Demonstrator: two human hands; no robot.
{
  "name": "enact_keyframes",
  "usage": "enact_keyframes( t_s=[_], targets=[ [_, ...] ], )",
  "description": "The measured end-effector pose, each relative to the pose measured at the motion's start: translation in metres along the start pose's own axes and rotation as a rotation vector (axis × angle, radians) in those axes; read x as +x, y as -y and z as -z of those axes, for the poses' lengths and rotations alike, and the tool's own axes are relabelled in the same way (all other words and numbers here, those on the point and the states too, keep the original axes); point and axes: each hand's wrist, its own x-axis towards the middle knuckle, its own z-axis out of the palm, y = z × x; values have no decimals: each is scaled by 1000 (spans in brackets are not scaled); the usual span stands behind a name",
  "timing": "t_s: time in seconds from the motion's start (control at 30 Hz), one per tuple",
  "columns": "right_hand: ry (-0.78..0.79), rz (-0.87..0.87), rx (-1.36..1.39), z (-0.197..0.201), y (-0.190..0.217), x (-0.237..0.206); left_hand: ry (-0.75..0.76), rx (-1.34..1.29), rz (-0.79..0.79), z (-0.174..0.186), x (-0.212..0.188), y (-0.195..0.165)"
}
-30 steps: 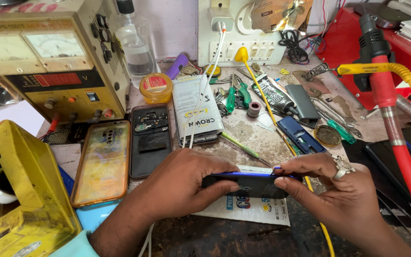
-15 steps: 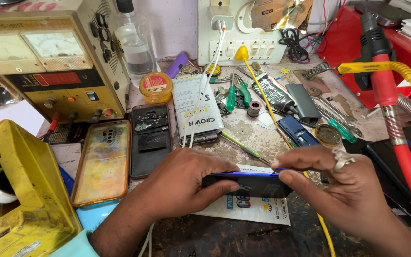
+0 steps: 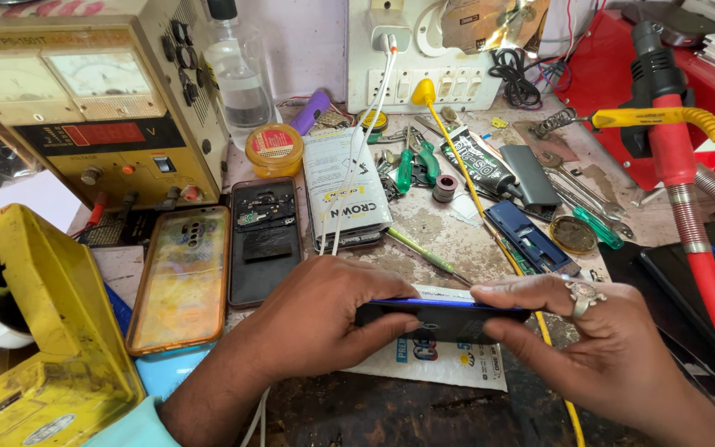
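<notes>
Both hands grip a dark smartphone with a blue edge (image 3: 444, 316), held on its side just above the workbench. My left hand (image 3: 324, 319) clasps its left end, fingers curled over the top edge. My right hand (image 3: 589, 331), wearing a ring, pinches the right end with thumb and fingers. Under the phone lies a printed paper card (image 3: 436, 364). A thin yellow wire (image 3: 490, 232) runs across the bench past the phone's right end.
An opened phone body (image 3: 264, 240) and a phone in an orange-rimmed case (image 3: 182, 277) lie to the left. A beige power supply (image 3: 84, 99), a yellow stand (image 3: 35, 331), a red hot-air tool (image 3: 688, 199), screwdrivers, a glue tube and small tins crowd the bench.
Both hands have shifted slightly on the phone, and my right fingers now press further along its top edge. The phone stays at the same spot.
</notes>
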Motion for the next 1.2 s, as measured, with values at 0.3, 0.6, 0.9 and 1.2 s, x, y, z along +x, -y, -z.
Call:
enact_keyframes(
  t_s=[0.3, 0.6, 0.9, 1.2],
  targets=[
    [-13, -69, -15, -4, -3, -5, -9, -25, -15, 0, 0, 1],
    [-66, -169, 335, -19, -21, -20, 55, 385, 162, -21, 9, -30],
    [-164, -41, 357, -27, -5, -34, -146, 596, -138, -37, -7, -46],
    [-142, -51, 232, -26, 7, -24, -75, 578, -68, -41, -5, -45]
  ],
)
